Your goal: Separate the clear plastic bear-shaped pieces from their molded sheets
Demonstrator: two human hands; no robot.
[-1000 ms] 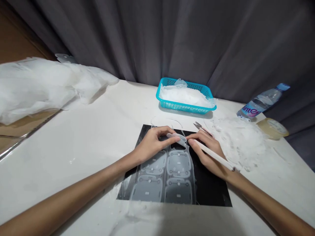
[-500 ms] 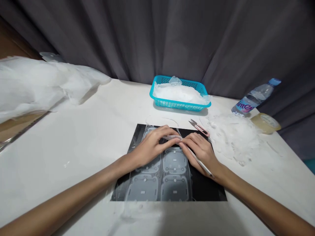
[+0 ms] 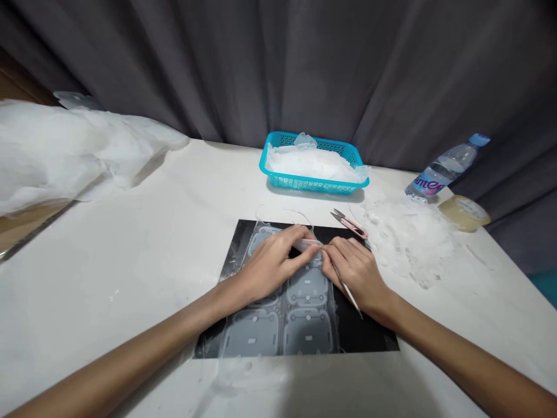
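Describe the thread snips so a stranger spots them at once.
On the white table, find the turquoise basket, then the black mat nearer the camera. The thread snips lie by the mat's far edge, just beyond the right hand. Pink handle and dark blades set them apart from the whitish scraps.

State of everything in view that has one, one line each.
Left hand: pinching the translucent sheet
Right hand: closed around the white stick
Translucent sheet: lying on the black mat, one part pinched up
White stick: held slanting
Pink snips: lying down, blades apart
Blue basket: upright, heaped
Bottle: capped
White scraps: loosely piled
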